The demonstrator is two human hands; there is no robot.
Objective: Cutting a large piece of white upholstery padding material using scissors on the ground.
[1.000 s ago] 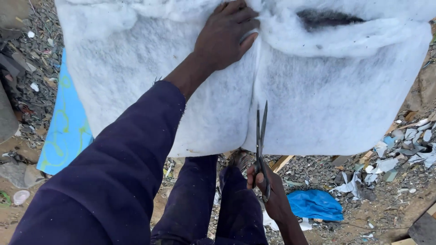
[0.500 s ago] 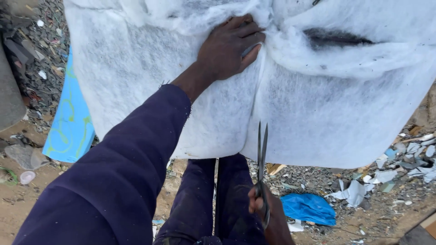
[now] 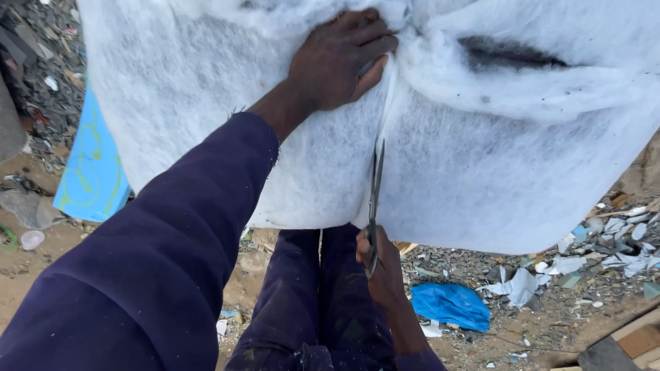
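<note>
Right hand (image 3: 382, 264) low near the knees, fingers closed through the handles of scissors (image 3: 375, 199), blades pointing up into a slit in the white fibrous sheet (image 3: 495, 172). Sheet hung in front of the person, over dark trousers (image 3: 309, 302). Looked light, soft, floppy; best held close beside the cut. Left hand (image 3: 337, 62) higher up, pressed and gripping a fold there. Fuzzy, wrinkled surface. Beyond: blue plastic (image 3: 450, 302), scattered debris (image 3: 605, 247).

White fuzzy fabric sheet (image 3: 481, 172), dark grey scissors (image 3: 375, 199), navy sleeve (image 3: 158, 275), bright blue bag (image 3: 450, 306), blue-green patterned sheet (image 3: 86, 172)
</note>
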